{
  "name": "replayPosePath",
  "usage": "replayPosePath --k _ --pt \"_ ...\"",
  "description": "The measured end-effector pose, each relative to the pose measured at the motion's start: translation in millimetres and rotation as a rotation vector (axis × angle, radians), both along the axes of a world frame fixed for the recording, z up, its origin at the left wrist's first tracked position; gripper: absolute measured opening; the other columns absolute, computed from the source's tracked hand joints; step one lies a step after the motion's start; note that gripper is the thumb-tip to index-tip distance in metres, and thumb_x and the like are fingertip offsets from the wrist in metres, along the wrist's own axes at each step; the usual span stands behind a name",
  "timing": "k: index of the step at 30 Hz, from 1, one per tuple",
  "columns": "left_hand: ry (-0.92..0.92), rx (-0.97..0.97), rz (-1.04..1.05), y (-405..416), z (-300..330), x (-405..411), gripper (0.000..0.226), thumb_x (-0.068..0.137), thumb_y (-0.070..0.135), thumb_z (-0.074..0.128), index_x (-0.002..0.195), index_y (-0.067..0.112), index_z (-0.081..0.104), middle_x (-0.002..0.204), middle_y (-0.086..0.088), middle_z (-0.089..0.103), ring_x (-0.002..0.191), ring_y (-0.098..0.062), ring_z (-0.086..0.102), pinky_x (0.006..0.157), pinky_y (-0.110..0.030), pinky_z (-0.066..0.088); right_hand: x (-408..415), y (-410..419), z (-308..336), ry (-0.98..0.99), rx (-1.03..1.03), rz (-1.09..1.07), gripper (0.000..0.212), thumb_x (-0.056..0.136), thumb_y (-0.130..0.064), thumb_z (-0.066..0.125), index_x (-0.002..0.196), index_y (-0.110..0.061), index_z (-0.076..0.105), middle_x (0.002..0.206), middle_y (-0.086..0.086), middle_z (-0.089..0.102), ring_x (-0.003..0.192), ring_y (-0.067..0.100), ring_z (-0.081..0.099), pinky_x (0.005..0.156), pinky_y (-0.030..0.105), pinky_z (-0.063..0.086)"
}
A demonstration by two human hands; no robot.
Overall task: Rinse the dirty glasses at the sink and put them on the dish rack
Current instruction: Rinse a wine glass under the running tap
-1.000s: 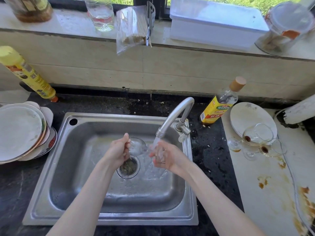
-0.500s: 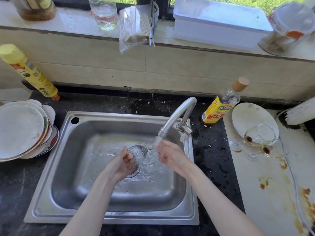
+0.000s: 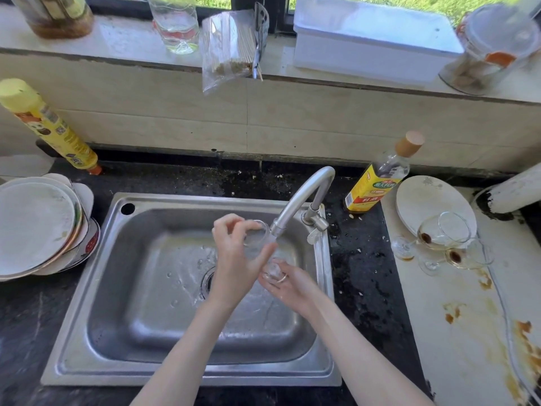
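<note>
Grip: left hand [image 3: 234, 259], fingers curled round the bowl of a clear stemmed wine glass [image 3: 257, 234], held tilted under the spout of the curved steel tap [image 3: 304, 197]. Right hand [image 3: 292, 284], below and to the tap's near side, palm up, fingers cupping the glass's foot. Water runs from the spout over both hands.

Surface: rectangular stainless steel sink [image 3: 117, 288], wet, round drain partly hidden behind the left wrist; it is set in a black speckled stone counter [image 3: 360, 273].

Right of the tap: a pale worktop [image 3: 456, 332] with brown stains; on it a white oval plate [image 3: 421, 200] and two dirty clear wine glasses [image 3: 445, 238] lying on their sides, brown dregs in the bowls. Just behind the tap's base, a yellow-labelled glass bottle with a tan cap [image 3: 377, 183].

Left of the tap, beyond the sink rim: a stack of white plates [image 3: 35, 224], leaning; behind them a yellow spray can [image 3: 49, 127] against the beige tiled wall.

Above the tap, on the window ledge: a white lidded plastic box [image 3: 371, 42], a clear bag of wooden skewers [image 3: 231, 48], a clear tumbler [image 3: 175, 24] and two jars.
</note>
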State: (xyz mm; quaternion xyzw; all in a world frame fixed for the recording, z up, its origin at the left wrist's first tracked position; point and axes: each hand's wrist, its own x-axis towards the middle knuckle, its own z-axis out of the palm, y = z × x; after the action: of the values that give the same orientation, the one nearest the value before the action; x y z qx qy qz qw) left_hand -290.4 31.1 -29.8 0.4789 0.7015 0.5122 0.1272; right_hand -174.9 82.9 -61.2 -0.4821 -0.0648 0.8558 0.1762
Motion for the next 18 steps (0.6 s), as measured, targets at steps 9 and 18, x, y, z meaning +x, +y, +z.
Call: replayPosePath --k 9,18 --pt "-0.378 -0.314 -0.293 -6.3 -1.2 4.1 0.063 0.071 0.016 0.079 0.12 0.032 0.043 0.107 0.029 0.052 0.107 0.007 0.05 0.093 -0.02 0.041 11.5 2.9 -17.2 0.041 -0.015 0.029 0.02 0.097 -0.007 0.047 0.111 0.001 0.059 0.111 0.019 0.065 0.106 0.033 0.059 0.088 0.039 0.051" --pt "-0.25 -0.332 -0.209 -7.8 3.0 7.4 0.058 0.067 0.015 0.081 0.102 0.041 0.043 0.1 0.028 0.054 0.095 0.017 0.049 0.078 -0.001 0.034 14.7 38.6 -6.6 -0.174 -0.003 -0.11 0.024 0.099 -0.004 0.038 0.122 -0.005 0.044 0.129 0.014 0.052 0.127 0.029 0.046 0.105 0.036 0.036"
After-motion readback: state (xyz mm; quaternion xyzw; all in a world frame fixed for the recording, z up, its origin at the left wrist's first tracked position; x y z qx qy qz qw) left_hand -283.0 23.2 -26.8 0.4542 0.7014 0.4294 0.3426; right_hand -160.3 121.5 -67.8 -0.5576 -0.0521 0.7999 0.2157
